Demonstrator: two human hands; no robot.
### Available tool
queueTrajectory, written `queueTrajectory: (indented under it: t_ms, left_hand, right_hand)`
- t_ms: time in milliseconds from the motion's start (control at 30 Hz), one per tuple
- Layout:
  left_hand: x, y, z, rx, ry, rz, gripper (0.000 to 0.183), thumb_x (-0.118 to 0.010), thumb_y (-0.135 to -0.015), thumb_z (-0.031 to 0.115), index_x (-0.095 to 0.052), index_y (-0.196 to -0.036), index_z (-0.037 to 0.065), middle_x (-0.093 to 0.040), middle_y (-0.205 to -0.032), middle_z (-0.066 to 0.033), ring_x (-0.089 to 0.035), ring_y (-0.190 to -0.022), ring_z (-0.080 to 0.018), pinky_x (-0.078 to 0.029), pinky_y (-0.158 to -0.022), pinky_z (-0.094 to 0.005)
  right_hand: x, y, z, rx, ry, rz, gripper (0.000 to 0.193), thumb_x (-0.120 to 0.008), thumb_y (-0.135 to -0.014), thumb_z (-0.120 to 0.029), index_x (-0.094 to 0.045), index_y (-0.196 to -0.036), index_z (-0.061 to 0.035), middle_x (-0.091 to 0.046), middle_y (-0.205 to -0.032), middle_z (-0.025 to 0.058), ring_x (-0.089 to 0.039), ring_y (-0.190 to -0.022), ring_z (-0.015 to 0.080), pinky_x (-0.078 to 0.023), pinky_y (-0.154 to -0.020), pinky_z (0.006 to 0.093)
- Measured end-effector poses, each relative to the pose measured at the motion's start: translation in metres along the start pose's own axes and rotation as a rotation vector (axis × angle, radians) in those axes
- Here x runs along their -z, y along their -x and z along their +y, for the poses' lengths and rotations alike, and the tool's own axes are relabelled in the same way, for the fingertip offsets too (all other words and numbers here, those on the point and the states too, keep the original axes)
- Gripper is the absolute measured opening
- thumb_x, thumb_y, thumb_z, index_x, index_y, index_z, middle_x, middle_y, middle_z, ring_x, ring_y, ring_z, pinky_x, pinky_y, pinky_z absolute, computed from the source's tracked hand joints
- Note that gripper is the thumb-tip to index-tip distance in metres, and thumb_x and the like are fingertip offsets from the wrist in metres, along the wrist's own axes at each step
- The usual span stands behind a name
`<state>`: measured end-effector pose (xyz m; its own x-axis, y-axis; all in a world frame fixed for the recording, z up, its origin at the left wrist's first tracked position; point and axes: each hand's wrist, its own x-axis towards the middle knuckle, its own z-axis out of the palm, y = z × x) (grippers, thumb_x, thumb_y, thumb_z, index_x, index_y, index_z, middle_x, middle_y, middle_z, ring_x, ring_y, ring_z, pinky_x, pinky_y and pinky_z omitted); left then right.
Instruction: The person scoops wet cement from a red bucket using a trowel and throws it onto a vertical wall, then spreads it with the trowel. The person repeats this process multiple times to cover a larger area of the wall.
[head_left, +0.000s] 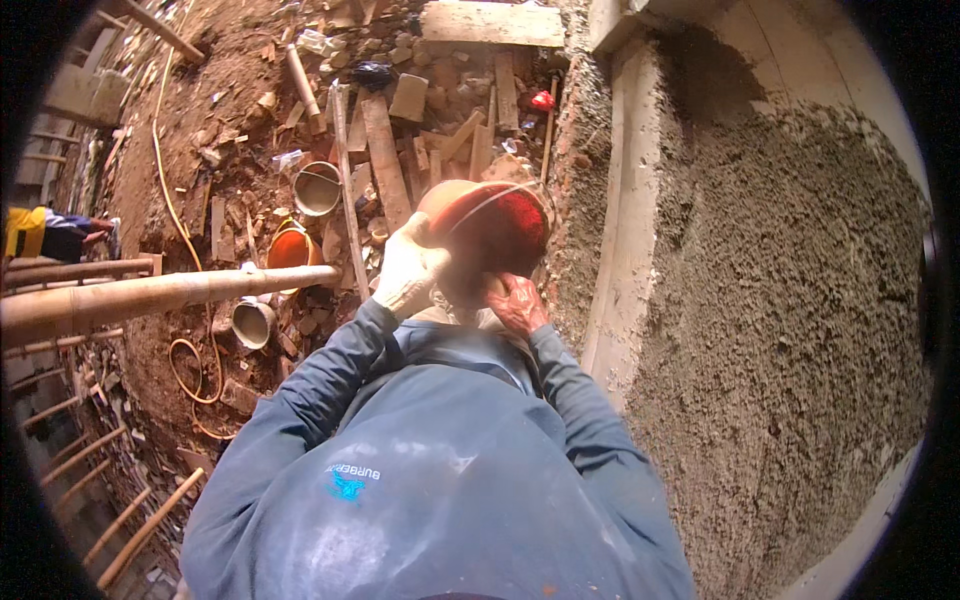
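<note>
Arms [300, 405] bent inward; left hand [410, 268] gripping edge of red hat-shaped object [503, 222]; right hand [517, 304] curled below, grip unclear.

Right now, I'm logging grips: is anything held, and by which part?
The left hand holds a rounded reddish object by its left edge; what the right hand grips is unclear.
</note>
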<state>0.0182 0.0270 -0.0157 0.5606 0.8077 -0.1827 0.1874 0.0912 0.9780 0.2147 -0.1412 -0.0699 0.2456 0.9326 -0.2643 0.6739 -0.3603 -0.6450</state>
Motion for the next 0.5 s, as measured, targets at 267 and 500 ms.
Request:
queueTrajectory:
  t_ms: [267, 500]
  left_hand:
    - [0.015, 0.004, -0.006, 0.157, 0.181, 0.19, 0.022, -0.069, -0.083, 0.001, -0.064, -0.104, 0.004, -0.063, -0.089, -0.0001, -0.059, -0.076, -0.0105, -0.052, -0.067, -0.0262]
    - [-0.017, 0.001, -0.012, 0.252, 0.326, 0.282, 0.024, -0.071, -0.081, -0.002, -0.06, -0.102, 0.006, -0.061, -0.086, -0.0014, -0.059, -0.074, -0.0127, -0.052, -0.065, -0.0288]
  right_hand:
    - [0.044, 0.006, -0.012, -0.19, 0.371, 0.075, 0.042, -0.074, -0.095, -0.046, -0.063, -0.116, -0.0117, -0.075, -0.1, 0.024, -0.075, -0.093, 0.0471, -0.06, -0.081, 0.059]
    - [0.055, 0.02, 0.03, 0.078, 0.549, 0.25, 0.037, -0.071, -0.094, -0.035, -0.061, -0.123, -0.0153, -0.069, -0.112, 0.0124, -0.077, -0.094, 0.0346, -0.066, -0.073, 0.0457]
